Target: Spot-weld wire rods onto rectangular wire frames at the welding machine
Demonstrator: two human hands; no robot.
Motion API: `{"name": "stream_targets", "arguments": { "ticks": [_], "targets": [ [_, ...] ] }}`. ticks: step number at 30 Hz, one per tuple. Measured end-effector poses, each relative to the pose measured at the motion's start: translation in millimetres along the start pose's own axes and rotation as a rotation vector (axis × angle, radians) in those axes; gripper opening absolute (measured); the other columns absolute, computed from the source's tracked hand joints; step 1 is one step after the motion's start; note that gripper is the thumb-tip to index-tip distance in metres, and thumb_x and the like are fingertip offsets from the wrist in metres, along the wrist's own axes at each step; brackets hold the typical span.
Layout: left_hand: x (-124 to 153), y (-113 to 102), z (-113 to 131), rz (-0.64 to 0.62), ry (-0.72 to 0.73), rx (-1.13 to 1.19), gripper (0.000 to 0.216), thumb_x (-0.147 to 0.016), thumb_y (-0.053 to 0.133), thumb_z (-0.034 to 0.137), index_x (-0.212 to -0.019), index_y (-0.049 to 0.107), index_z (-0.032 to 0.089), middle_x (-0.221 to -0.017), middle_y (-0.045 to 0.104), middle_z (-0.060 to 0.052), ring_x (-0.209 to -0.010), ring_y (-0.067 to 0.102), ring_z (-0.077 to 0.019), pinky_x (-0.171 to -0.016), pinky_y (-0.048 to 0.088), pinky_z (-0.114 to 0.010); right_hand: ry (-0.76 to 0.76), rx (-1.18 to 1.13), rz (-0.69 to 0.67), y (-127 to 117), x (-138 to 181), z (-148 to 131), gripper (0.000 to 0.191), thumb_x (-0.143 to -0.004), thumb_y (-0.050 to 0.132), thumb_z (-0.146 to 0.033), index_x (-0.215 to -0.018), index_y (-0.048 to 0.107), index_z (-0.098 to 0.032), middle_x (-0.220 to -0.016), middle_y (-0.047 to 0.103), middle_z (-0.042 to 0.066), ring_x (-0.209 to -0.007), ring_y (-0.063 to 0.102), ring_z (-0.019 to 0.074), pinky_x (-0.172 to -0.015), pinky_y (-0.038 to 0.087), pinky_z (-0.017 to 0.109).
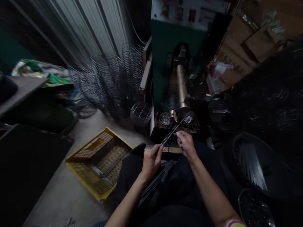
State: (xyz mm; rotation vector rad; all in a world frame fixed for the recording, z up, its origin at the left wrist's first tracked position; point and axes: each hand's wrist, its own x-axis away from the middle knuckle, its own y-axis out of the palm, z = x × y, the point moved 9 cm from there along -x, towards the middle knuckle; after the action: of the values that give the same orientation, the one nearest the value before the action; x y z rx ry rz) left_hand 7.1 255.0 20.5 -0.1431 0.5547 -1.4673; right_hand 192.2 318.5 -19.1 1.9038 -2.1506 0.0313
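Observed: the thin grey metal rods point(173, 130) are straight, slender and dully shining. They are gathered in a small bundle that slants from low left up to the right, above the person's lap point(180, 189) and just in front of the machine.

The left hand point(151, 161) has its fingers curled shut round the bundle's lower end. The right hand point(187, 144) pinches the rods further up, fingertips pressed together on them. The upper tips of the rods reach the foot of the copper-coloured cylindrical arm point(181, 86) of the green metal machine point(163, 47).

A sheaf of dark loose rods point(155, 183) lies across the lap beneath the left wrist. A small round dish of metal bits point(165, 118) sits just beside the arm's foot, crowding the rod tips.

To the left stand a small round wire basket point(141, 112) and tall stacks of wire rings point(111, 78). A yellow plastic lattice crate point(99, 164) lies on the concrete floor point(71, 195). To the right, a black round basin point(233, 148) holds more rods.
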Motion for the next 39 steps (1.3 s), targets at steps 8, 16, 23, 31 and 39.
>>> {"name": "stream_targets", "arguments": {
  "ticks": [8,16,23,31,39],
  "targets": [
    [-11,2,1,0.008,-0.019,0.023,0.025,-0.095,0.051,0.03,-0.092,0.069,0.014,-0.07,0.069,-0.003,-0.059,0.062,-0.0129,-0.058,0.044,-0.021,-0.059,-0.03,-0.014,4,-10,-14,0.034,-0.07,0.073,-0.047,-0.069,0.058,-0.017,-0.045,0.038,-0.01,-0.033,0.029,0.0022,-0.034,0.018,0.016],
    [-21,4,-4,0.005,-0.078,0.036,0.027,-0.095,0.051,0.034,-0.092,0.07,0.015,-0.069,0.067,-0.002,-0.058,0.059,-0.0124,-0.058,0.042,-0.021,-0.089,-0.075,-0.027,7,-21,-21,0.032,-0.07,0.074,-0.044,-0.069,0.058,-0.017,-0.045,0.037,-0.011,-0.033,0.027,0.0019,-0.034,0.019,0.016],
    [-26,4,-1,0.003,-0.07,0.036,0.028,-0.095,0.05,0.034,-0.093,0.071,0.015,-0.069,0.066,-0.001,-0.059,0.058,-0.0117,-0.059,0.042,-0.02,-0.094,-0.071,-0.022,5,-26,-25,0.033,-0.071,0.075,-0.043,-0.067,0.056,-0.017,-0.047,0.039,-0.01,-0.034,0.029,0.0018,-0.034,0.018,0.017],
    [-31,5,-4,0.015,-0.078,0.016,0.029,-0.095,0.051,0.037,-0.092,0.071,0.015,-0.063,0.063,-0.001,-0.055,0.056,-0.0122,-0.056,0.041,-0.021,-0.083,-0.068,-0.001,2,-32,-21,0.028,-0.072,0.074,-0.04,-0.07,0.057,-0.018,-0.048,0.039,-0.01,-0.035,0.03,0.0027,-0.035,0.018,0.018],
    [-33,4,6,0.02,-0.066,0.056,0.027,-0.094,0.052,0.035,-0.089,0.07,0.015,-0.06,0.06,0.001,-0.052,0.051,-0.0106,-0.053,0.039,-0.02,-0.076,-0.074,-0.027,8,-30,-25,0.025,-0.074,0.072,-0.04,-0.07,0.062,-0.018,-0.047,0.04,-0.007,-0.037,0.027,0.0047,-0.037,0.015,0.021]
  ]
}}
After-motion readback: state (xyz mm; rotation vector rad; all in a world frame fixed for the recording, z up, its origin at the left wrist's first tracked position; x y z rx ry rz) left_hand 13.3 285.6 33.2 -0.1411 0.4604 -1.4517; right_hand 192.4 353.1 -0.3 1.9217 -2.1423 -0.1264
